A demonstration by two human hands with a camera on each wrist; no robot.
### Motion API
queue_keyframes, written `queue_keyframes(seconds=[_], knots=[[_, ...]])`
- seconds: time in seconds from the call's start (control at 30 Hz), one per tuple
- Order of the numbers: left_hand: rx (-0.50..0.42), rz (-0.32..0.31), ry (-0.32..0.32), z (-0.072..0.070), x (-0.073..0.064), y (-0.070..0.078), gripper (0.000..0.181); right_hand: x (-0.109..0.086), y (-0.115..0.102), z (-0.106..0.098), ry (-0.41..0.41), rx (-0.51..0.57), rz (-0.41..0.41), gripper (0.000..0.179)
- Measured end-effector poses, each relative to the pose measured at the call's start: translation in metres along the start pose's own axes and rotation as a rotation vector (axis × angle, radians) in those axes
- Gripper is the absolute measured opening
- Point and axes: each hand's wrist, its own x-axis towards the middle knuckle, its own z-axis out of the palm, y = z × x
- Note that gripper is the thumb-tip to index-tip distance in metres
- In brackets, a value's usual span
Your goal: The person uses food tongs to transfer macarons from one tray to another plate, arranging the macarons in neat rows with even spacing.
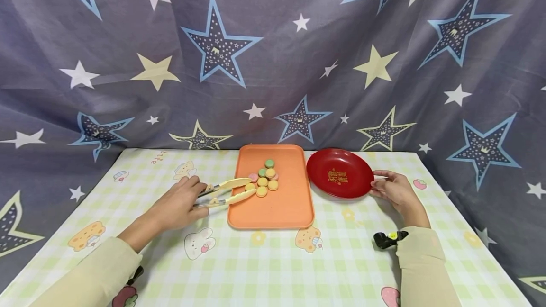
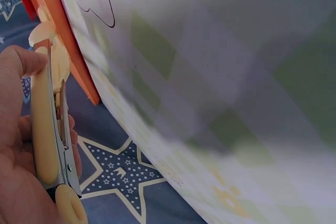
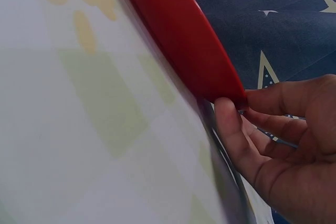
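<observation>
My left hand point(image 1: 181, 205) grips a pair of tongs point(image 2: 44, 124) with cream-yellow handles and tips. Their two arms are spread, and the tips reach over the left rim of an orange tray point(image 1: 273, 212), right beside a cluster of small round macarons point(image 1: 262, 181). Yellow, green and pink ones lie grouped on the tray. To the right of the tray is a round red plate point(image 1: 317, 174) with gold lettering. With thumb and fingers, my right hand point(image 1: 398, 193) pinches the plate's right rim, as the right wrist view shows closely.
A green-and-white checked tablecloth point(image 1: 256, 269) with cartoon prints covers the table. Behind its back edge hangs a grey curtain point(image 1: 273, 60) printed with stars. A black wrist strap piece point(image 1: 386, 239) sits by the right sleeve.
</observation>
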Motion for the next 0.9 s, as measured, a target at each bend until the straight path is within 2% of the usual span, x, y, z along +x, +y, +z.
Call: queue_keyframes(seconds=[0.2,0.4,0.63,0.9], knots=[[-0.002,0.0,-0.001,-0.001,0.002,0.001,0.045,0.0,0.001,0.0,0.01,-0.01,0.003,0.056],[-0.011,0.007,0.034,-0.003,0.008,0.002,0.046,0.002,0.002,0.0,0.01,-0.005,0.003,0.056],[-0.022,0.007,0.028,-0.005,0.022,0.009,0.044,0.003,0.001,0.0,0.0,-0.002,-0.01,0.056],[-0.019,0.035,0.042,0.001,0.048,0.025,0.047,0.003,0.003,-0.003,0.013,0.005,-0.003,0.054]])
